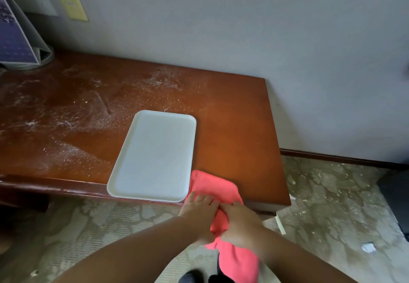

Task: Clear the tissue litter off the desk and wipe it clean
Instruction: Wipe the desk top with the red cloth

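Both hands, left hand [200, 213] and right hand [240, 225], bunch a soft pink cloth [215, 186] in their fingers beside a smooth white rectangular tray [155, 152] on the glossy, crumb-dusted wooden table [232, 117].

Desk [232, 117] was cut by the left edge, cloth [212, 185] middle was hidden under left hand [199, 212] and blurred right hand [241, 225], shoe [191, 277] was cropped.

A reddish-brown desk [232, 117] is standing against the wall, with white crumbs [73, 123] lying scattered over its left and far parts. A white tray [155, 156] is sitting at the near edge, slightly overhanging it. A pink cloth [212, 185] is touching the tray's right side.
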Motion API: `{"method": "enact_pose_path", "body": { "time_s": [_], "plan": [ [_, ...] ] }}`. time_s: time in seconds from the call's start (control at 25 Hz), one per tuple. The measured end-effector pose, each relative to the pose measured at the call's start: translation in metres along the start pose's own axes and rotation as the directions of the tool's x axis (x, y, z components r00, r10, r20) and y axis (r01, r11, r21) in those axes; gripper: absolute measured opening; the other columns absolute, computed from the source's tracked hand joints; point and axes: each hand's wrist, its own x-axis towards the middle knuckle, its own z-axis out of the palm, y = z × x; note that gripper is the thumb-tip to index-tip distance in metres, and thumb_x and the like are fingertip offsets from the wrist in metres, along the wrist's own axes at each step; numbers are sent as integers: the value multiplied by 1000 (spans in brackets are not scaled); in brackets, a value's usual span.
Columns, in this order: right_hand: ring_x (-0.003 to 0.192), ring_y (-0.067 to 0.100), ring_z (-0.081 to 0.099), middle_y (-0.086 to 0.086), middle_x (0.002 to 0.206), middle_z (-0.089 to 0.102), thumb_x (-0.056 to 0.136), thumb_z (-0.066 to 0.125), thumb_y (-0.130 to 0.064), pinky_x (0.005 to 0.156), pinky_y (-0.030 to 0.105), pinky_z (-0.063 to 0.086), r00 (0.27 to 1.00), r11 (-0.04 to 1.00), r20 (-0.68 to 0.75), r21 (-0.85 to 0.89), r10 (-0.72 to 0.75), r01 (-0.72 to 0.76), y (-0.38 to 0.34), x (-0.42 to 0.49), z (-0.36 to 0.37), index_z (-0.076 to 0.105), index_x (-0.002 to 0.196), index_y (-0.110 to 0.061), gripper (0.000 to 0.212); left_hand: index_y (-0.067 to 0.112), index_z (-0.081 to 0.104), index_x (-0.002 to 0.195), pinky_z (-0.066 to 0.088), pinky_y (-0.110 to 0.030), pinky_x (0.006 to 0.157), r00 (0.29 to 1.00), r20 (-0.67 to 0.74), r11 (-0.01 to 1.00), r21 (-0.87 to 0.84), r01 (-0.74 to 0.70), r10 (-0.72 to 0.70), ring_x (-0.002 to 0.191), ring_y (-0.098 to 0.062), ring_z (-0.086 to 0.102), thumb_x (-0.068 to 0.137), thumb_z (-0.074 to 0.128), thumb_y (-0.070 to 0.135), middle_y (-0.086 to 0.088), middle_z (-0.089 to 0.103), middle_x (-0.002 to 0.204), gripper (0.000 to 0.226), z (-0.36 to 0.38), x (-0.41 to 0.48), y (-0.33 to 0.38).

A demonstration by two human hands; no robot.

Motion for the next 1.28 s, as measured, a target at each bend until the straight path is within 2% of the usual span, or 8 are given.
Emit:
{"method": "enact_pose_path", "body": {
  "time_s": [0.2,0.4,0.56,0.68,0.96,1.04,1.16,1.28],
  "plan": [
    [118,23,49,-4,118,46,70,65,-35,92,37,44,995,996,-80,-70,-67,61,-1,-31,1,38,128,-38,64,17,15,147,1,-50,116,995,32,993,-63,102,-100,139,-25,23,74,53,65,-5,32,145,95,16,-37,10],
    [119,20,45,-3,121,46,70,67,-53,94,36,36,980,977,-124,-167,-155,133,0,-46,-13,34,136,-30,77,28,56,115,37,-26,92,957,-230,966,-228,124,-177,112,-19,49,66,65,32,3,56,114,50,-4,-36,4],
    [106,21,53,-3,101,51,63,72,-51,86,34,40,1000,996,-6,-81,-20,20,13,-48,-24,53,92,-25,44,15,48,114,39,-31,85,966,-214,989,-56,138,-147,114,-24,45,76,54,12,-3,48,121,38,-18,-34,6],
    [93,23,59,-6,85,50,74,66,-30,66,29,41,981,997,-195,80,21,-5,21,-46,-48,42,71,-26,25,15,44,115,34,-32,87,947,-305,985,106,139,-101,113,-26,46,79,52,13,-6,52,119,37,-47,-22,7],
    [72,32,61,9,81,63,61,76,-9,56,29,35,540,986,-833,-165,-124,-28,29,-34,-106,58,85,-9,31,10,62,108,31,-41,85,547,-832,989,139,41,94,86,-35,60,47,72,12,-9,66,89,62,-110,14,-4],
    [73,31,60,7,81,63,55,80,-11,60,33,45,587,976,-788,-219,-184,11,38,-22,-83,61,84,-10,35,12,65,99,28,-42,90,642,-760,985,164,46,97,90,-34,59,51,69,18,-9,64,92,49,-91,12,-1],
    [102,24,56,0,105,62,70,75,-29,83,34,43,896,993,-432,-97,-102,66,47,-6,-31,65,107,-16,40,19,56,113,35,-35,95,969,-229,990,87,111,-89,108,-29,55,77,51,23,-5,60,114,37,-44,7,4],
    [107,18,55,-4,112,61,74,71,-38,87,33,43,947,993,-316,81,-57,87,51,0,-5,64,112,-19,43,26,51,123,50,-31,79,971,-8,955,-185,233,-239,102,-27,60,80,46,11,-3,63,113,45,-14,10,2]
  ]
}}
